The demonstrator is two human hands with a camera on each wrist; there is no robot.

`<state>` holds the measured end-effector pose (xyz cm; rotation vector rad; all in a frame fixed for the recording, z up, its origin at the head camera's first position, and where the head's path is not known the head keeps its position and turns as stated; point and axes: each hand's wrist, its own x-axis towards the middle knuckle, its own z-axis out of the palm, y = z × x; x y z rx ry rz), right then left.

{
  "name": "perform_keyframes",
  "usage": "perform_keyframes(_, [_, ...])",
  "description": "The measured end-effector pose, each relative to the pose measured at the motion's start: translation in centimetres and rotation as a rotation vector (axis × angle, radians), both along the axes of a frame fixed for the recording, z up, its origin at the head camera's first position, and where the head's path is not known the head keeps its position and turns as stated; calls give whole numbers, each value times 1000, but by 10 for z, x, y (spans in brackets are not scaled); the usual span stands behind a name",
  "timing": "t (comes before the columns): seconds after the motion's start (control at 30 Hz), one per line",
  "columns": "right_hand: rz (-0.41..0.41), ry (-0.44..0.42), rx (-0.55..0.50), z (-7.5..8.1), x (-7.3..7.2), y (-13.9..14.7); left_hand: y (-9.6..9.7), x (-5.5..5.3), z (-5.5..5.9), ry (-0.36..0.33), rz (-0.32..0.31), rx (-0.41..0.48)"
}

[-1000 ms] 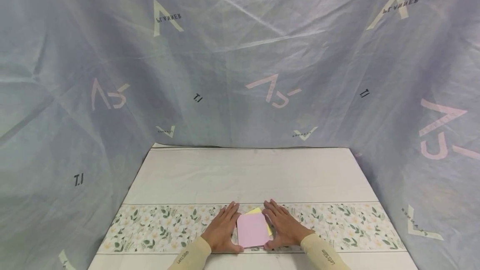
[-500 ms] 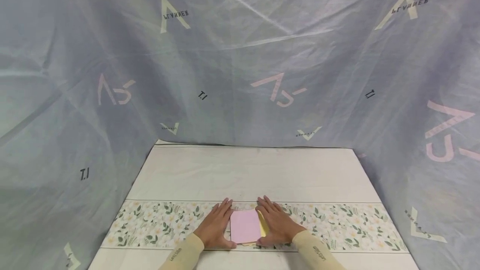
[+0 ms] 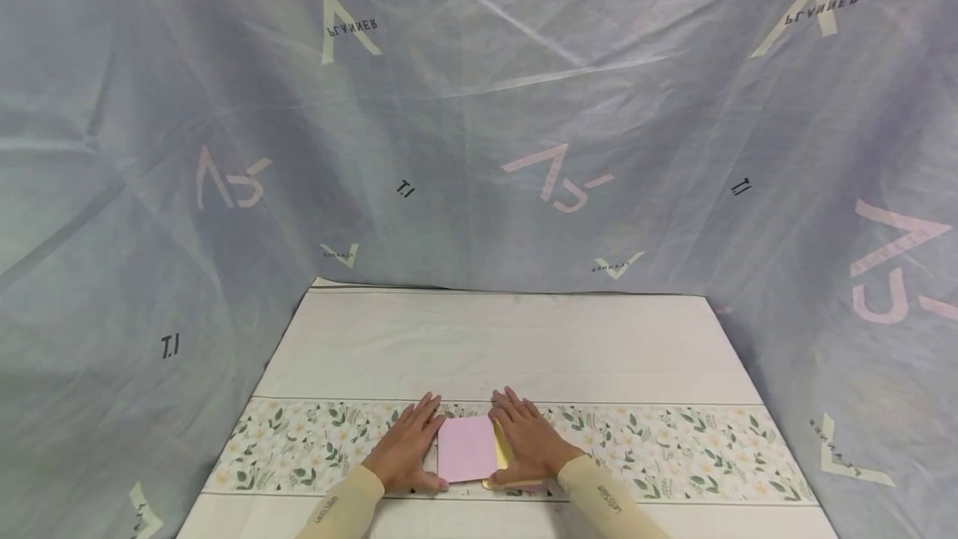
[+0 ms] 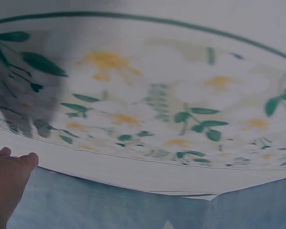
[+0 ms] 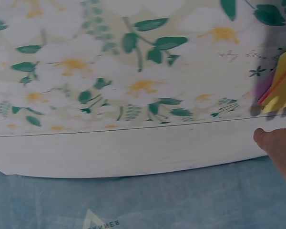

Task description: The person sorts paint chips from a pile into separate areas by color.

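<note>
At the left, a grey-blue printed sheet hangs beside the white surface, and it also covers the back and the right side, with the word PLANNER upside down on it. A floral band runs across the surface from the left. Next comes a cream sleeve with small dark lettering, then the left of the two hands, the left hand, fingers extended forward and thumb spread away from them; whether its fingertips touch the pink square or lie just beside its left edge, I cannot tell. The pink square lies flat on the floral band, between the hands. From under its right edge shows a yellow piece, partly hidden by the right hand, which lies over it with fingers extended and thumb spread, near the pink square's right side. The right wrist view shows a red edge and a purple piece beneath the yellow. Farther right is the other cream sleeve.
</note>
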<state>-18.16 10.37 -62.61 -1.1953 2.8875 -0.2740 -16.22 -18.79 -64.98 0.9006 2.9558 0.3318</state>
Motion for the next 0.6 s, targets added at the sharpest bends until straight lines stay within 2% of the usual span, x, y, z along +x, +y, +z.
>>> perform_keyframes(0.23, [-8, -30, -6, -2, -1, -15, -16, -2, 1, 26, -5, 15])
perform_keyframes(0.47, [4, -13, 7, -5, -3, -30, -31, -1, 4, -62, 50, -1])
perform_keyframes(0.6, [-2, 1, 16, -7, -1, -37, -38, 0, 5, -50, 48, 1])
